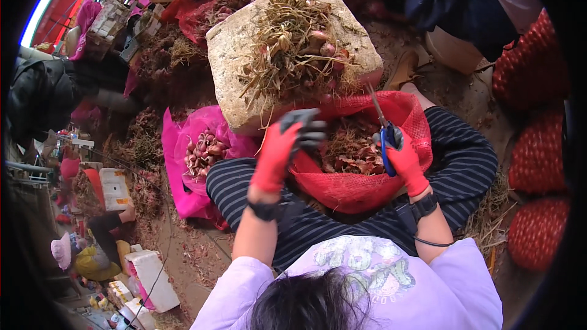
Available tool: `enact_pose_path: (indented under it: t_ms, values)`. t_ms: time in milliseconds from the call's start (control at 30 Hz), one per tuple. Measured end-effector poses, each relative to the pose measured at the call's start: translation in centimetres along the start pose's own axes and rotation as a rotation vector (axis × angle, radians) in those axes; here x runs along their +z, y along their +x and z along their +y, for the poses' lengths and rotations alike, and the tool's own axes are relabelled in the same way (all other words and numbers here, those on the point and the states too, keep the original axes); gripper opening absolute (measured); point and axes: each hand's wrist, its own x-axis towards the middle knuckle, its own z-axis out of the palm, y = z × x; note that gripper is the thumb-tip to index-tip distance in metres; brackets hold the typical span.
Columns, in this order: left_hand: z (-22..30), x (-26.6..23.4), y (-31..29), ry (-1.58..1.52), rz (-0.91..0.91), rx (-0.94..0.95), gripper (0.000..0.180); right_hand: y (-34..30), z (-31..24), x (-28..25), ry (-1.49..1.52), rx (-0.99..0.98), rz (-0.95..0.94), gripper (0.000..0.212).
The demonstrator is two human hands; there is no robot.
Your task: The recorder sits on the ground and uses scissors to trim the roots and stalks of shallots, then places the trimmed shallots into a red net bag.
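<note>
Scissors [383,124] clamped in right hand [403,154], left hand [286,139] blurred, grip unclear; onion pile [296,48] beyond both

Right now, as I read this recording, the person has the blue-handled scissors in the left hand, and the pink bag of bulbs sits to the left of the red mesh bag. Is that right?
Not quite: the head view shows the blue-handled scissors in the right hand. The pink bag of bulbs does sit to the left of the red mesh bag.
</note>
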Motion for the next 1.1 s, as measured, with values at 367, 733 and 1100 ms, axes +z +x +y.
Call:
enact_pose_path:
  t_ms: [367,733,1100]
  values:
    - [-8.8,2.2,11.0,-0.806,0.256,0.089,0.021,1.1,-4.5,0.4,-0.662,-0.672,-0.032,0.035]
    - [-5.4,-2.7,5.6,-0.299,0.280,0.225,0.029,10.4,-9.0,9.4,-0.643,-0.620,-0.520,0.032]
    - [-5.2,-4.9,2.5,-0.228,0.471,0.264,0.023,16.7,-8.5,17.3,-0.921,-0.509,-0.014,0.070]
